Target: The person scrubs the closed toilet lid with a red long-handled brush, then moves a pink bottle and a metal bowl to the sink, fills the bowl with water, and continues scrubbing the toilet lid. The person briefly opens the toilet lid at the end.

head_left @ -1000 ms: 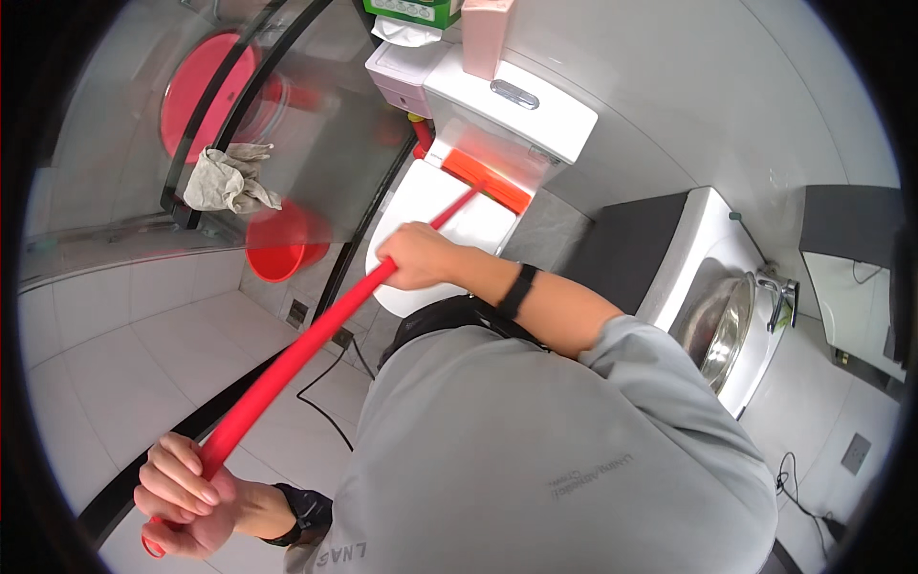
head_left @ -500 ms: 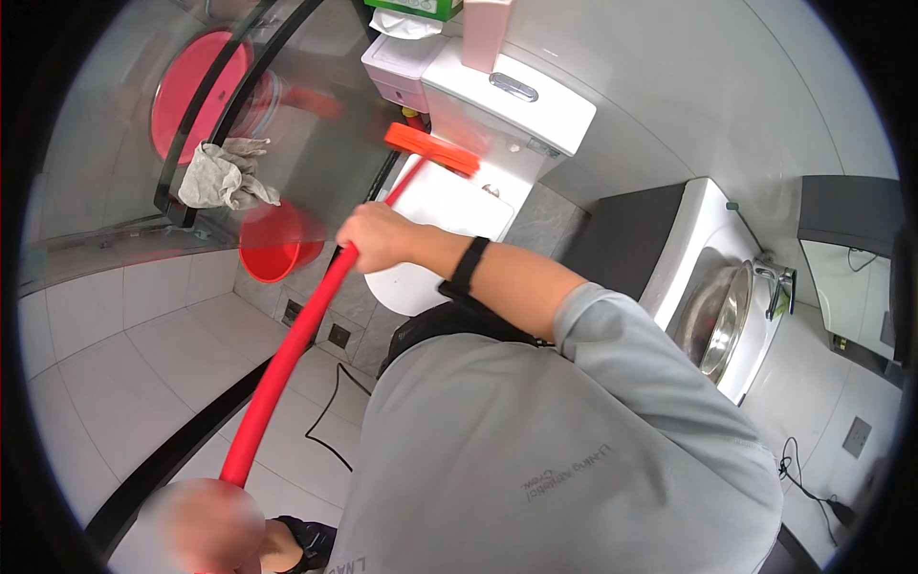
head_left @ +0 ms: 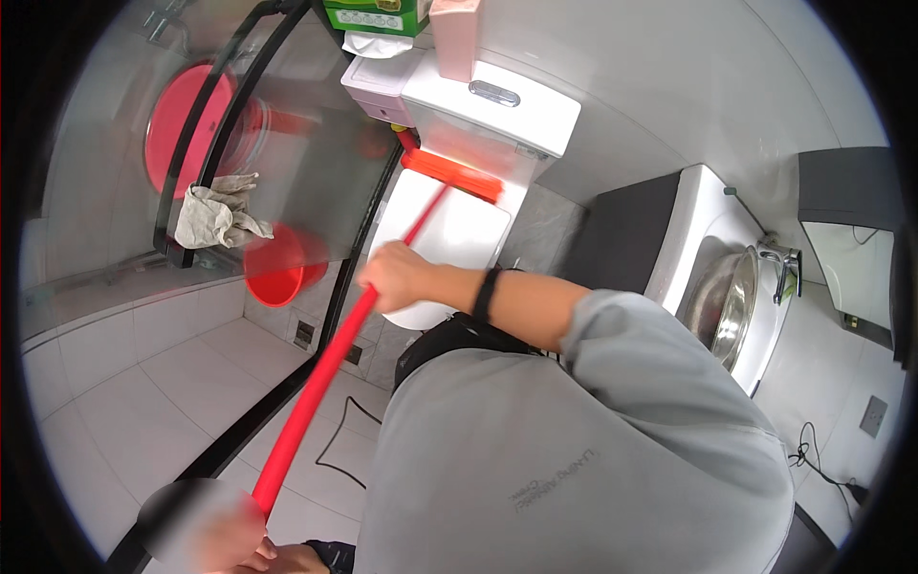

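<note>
My right hand (head_left: 394, 275) is closed around the middle of a long red pole (head_left: 330, 364) that slants across the view. My left hand (head_left: 244, 540) grips the pole's near end at the lower left; a blur hides part of it. At the far end, a bar-shaped orange head (head_left: 478, 184), smeared by motion, is over the back of the closed white toilet lid (head_left: 469, 225), in front of the tank (head_left: 545, 110). Whether it touches the lid I cannot tell, and the blur hides its exact kind. A black band circles my right wrist.
A glass shower panel with a black handle (head_left: 251, 86) and hanging grey cloth (head_left: 218, 212) stands left. Near it are a red bucket (head_left: 273, 277) and pink basin (head_left: 186, 129). A black cable (head_left: 330, 450) lies on the floor. Right is a sink with a metal basin (head_left: 732, 306).
The pole and both hands have shifted right in the view. The orange head has moved right and nearer, and is more blurred. Both hands keep hold; the surroundings have shifted slightly too.
</note>
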Available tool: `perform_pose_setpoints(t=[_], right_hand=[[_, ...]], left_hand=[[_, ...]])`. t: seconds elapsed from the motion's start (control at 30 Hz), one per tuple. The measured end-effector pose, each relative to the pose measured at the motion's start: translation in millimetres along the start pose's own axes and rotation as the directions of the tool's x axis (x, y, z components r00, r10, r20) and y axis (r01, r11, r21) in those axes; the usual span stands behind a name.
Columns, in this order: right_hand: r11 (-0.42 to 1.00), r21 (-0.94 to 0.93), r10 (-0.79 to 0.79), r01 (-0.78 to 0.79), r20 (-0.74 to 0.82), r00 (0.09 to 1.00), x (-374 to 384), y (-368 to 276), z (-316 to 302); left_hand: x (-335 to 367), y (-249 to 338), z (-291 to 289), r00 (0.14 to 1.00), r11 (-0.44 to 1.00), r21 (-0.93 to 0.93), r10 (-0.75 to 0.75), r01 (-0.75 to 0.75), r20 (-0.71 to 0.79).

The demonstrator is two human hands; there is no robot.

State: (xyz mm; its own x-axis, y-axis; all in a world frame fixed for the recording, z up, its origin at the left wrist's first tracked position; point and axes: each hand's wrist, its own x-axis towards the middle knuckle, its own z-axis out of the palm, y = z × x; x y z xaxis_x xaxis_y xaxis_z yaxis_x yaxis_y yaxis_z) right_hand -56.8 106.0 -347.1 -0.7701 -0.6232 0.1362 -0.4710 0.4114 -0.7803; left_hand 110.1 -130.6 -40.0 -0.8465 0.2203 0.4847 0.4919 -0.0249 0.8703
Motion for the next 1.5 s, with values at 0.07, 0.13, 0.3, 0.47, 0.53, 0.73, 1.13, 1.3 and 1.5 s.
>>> perform_pose_setpoints(t=[0.07,0.13,0.3,0.47,0.53,0.73,1.13,1.3,1.5], right_hand=[[0.997,-0.027,-0.073,0.072,-0.052,0.996,43,3,1],[0.996,-0.043,-0.079,0.076,-0.074,0.994,53,0,-2],[0.998,-0.006,0.066,-0.066,-0.022,0.998,-14,-4,-3],[0.994,0.058,0.1,-0.093,-0.123,0.987,-48,-2,9],[0.998,0.049,0.055,-0.05,-0.115,0.992,-8,-1,11],[0.998,0.028,-0.046,0.05,-0.143,0.989,62,-2,-1],[0.997,-0.003,-0.075,0.078,-0.331,0.941,48,14,11],[1.0,0.002,0.012,-0.012,-0.266,0.964,47,3,1],[0.994,0.072,0.1,-0.079,-0.376,0.921,-43,7,12]], left_hand=[[7,3,3,1.0,0.997,0.08,0.008,-0.01,0.028],[12,3,5,0.999,0.996,0.084,0.04,-0.04,0.0],[11,-6,0,0.999,0.99,-0.14,-0.014,0.007,-0.045],[12,-9,0,0.995,0.968,-0.249,-0.067,0.046,-0.076],[14,-3,-1,0.998,0.995,-0.089,-0.042,0.038,-0.051],[34,2,6,0.998,0.998,0.035,0.054,-0.054,0.011],[53,1,-6,0.985,1.0,0.009,-0.03,0.029,0.168],[58,-1,-3,0.991,0.996,-0.085,0.049,-0.038,0.123],[53,-13,5,0.989,0.971,-0.237,-0.003,0.039,0.148]])
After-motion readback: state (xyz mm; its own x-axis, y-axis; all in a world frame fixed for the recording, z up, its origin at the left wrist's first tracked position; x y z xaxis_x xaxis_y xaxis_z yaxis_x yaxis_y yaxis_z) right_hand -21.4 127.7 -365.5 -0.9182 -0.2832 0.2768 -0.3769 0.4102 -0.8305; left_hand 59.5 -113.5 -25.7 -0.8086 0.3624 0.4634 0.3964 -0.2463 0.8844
